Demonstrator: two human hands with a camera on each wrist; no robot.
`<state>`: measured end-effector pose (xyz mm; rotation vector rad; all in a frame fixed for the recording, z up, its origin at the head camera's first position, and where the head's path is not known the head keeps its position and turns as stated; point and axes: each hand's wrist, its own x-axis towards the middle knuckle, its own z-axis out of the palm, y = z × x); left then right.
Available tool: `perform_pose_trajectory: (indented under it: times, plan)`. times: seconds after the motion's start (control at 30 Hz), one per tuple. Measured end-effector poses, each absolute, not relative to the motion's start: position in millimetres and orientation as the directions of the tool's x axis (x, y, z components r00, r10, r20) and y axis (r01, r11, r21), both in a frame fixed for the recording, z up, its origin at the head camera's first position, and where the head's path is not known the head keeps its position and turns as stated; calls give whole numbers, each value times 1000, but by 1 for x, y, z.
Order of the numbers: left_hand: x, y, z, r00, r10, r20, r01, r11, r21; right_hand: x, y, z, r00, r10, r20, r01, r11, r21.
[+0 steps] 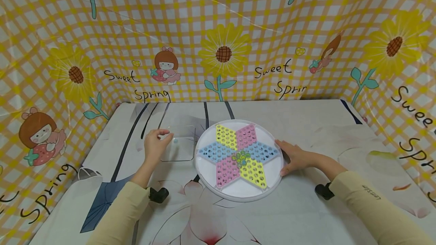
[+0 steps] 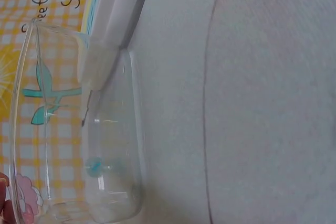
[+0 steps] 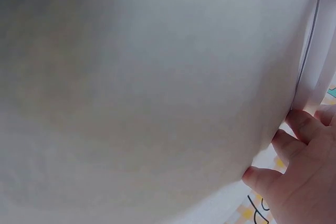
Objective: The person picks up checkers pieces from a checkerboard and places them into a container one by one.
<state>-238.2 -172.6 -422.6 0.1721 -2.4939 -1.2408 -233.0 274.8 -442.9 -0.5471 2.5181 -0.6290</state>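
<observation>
A round white Chinese checkers board [image 1: 207, 175] lies on the table, its star of yellow, pink and blue points full of holes. Several yellow-green marbles [image 1: 241, 156] cluster at the star's centre, with a bluish one at their near edge. Left of the board is a clear plastic box [image 1: 187, 157]; inside it sits one blue marble [image 2: 94, 167]. My left hand [image 1: 158, 143] pinches the box's left rim between thumb and fingertips. On the board's right side rests my right hand [image 1: 296, 157], thumb and fingers spread against the rim, several fingertips [image 3: 257, 176] down at the table surface.
A white tablecloth [image 1: 316, 214] with flower and dark line prints covers the table. Behind and at both sides hangs a checked yellow curtain [image 1: 190, 18] with sunflowers. A pale loop-like object [image 1: 89, 173] shows at the table's left edge.
</observation>
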Motion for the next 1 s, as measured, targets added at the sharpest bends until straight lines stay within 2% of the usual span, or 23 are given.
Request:
perform_pose_trajectory:
  times: [0.23,0.5,1.0]
  plan:
    - [-238,-173,-422,-937,-255,238,54,569,821,-234,275,-443,-800,-481,-358,-255,814,-523]
    - [-239,-171,-422,-938,-237,253,67,592,803,-234,276,-444,-801,-482,-356,-257,812,-523]
    - [-239,-138,-411,-955,-113,272,159,578,800,-233,274,-444,-806,-469,-361,-249,822,-512]
